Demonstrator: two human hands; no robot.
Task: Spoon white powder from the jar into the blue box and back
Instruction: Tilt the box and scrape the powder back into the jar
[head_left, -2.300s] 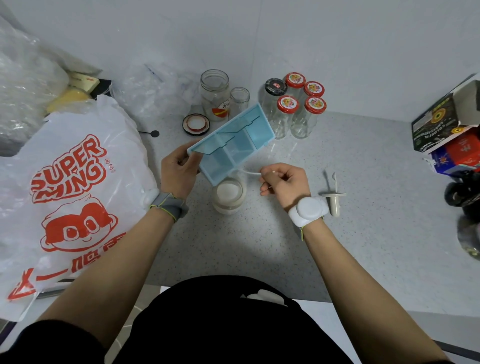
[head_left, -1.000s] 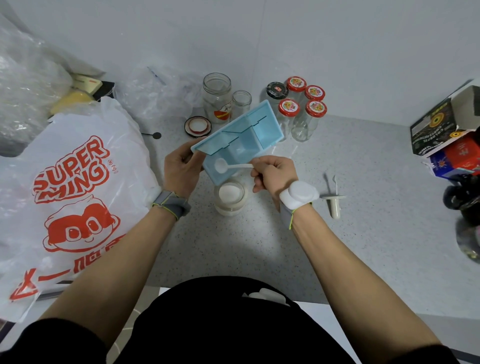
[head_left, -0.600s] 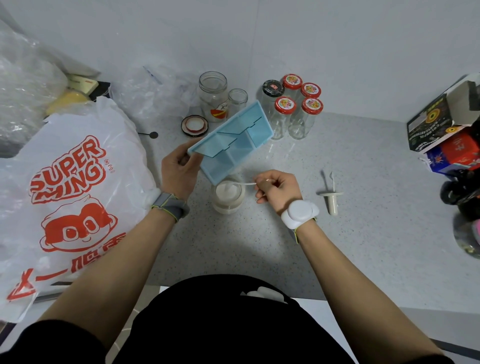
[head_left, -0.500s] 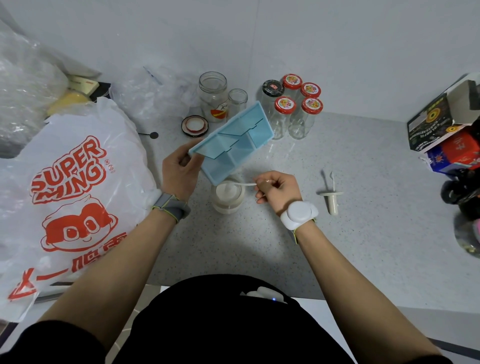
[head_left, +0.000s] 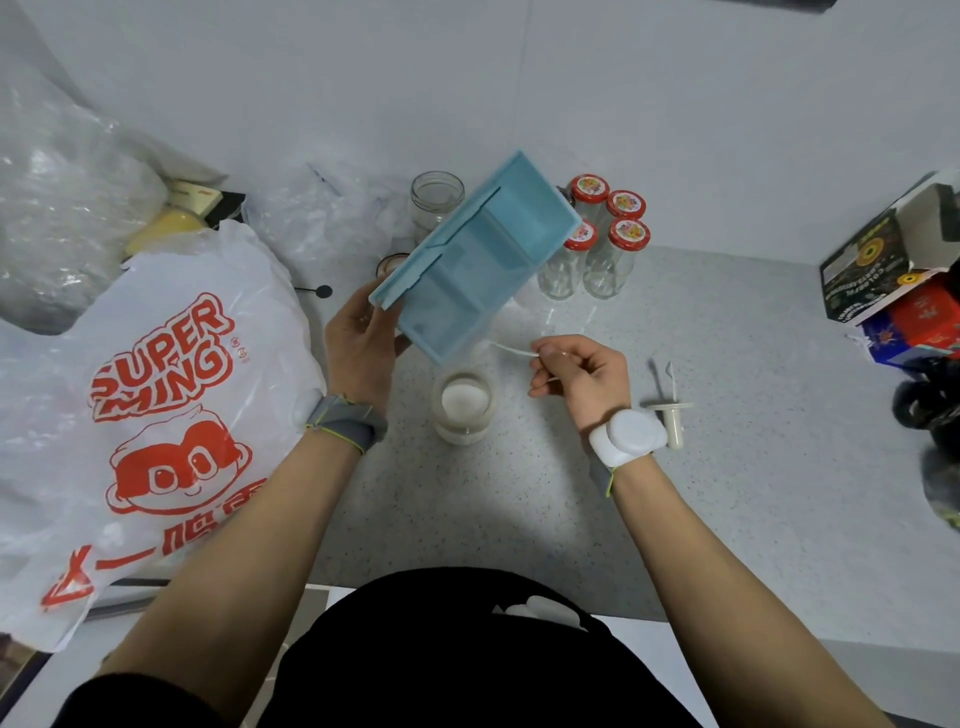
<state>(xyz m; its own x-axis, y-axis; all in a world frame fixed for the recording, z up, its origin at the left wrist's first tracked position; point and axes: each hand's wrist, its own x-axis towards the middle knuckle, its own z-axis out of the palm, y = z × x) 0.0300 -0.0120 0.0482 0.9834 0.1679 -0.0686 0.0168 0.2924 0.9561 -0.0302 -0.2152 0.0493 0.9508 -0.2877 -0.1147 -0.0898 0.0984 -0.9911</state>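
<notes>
The left hand (head_left: 361, 345) is raised above the counter (head_left: 727, 467), with the forearm coming in from 7 o'clock. Its thumb and fingers grip the lower left corner of the blue box (head_left: 470, 267). The box is held in the air and tilted steeply, its open side turned toward the camera; its lowest corner hangs just above the jar (head_left: 464, 406), at 12 o'clock from the jar's mouth. The compartments are visible, but I cannot tell if powder remains inside.

The jar stands upright on the counter between the two wrists, and white powder (head_left: 465, 401) fills it nearly to the top.

The right hand (head_left: 582, 371) is at 3 o'clock from the jar, palm side turned inward, the forearm coming from 5 o'clock. Its thumb and forefinger pinch the thin handle of the white spoon (head_left: 511, 349); the other fingers are curled. The handle points toward 9 o'clock, and its bowl end goes behind the box corner, so the bowl is hidden.
</notes>
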